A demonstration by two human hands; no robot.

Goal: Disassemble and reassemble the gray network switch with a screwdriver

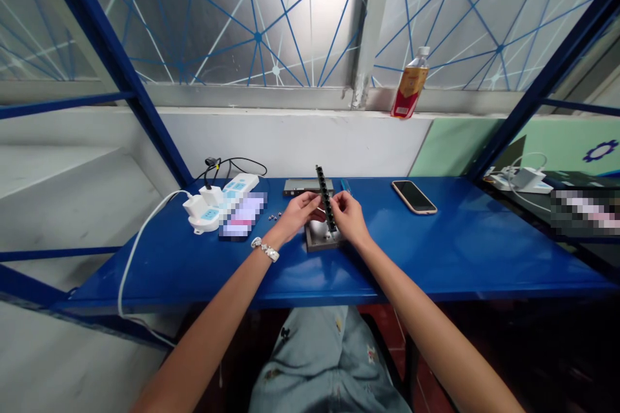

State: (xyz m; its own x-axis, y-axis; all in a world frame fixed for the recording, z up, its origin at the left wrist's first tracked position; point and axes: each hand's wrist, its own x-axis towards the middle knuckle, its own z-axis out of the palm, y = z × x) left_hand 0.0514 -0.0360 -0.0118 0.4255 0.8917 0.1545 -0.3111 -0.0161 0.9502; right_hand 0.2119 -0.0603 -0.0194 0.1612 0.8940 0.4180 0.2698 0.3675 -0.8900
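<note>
A narrow dark strip (323,188) with a row of notches along it stands tilted up between my hands. My left hand (301,211) is closed at its left side, with fingertips against the strip. From the other side my right hand (349,214) pinches the strip's lower half between thumb and fingers. Right below is a grey metal block (317,244), partly hidden by the hands, with small shiny pieces on top. Several small shiny metal balls (274,217) lie on the blue table just left of my left hand.
A flat grey metal piece (295,188) lies behind my hands. To the left are a lit phone (242,218) and a white power strip (208,219) with cables. Another phone (414,197) rests at the right of the blue table (465,251). A bottle (411,85) stands on the ledge.
</note>
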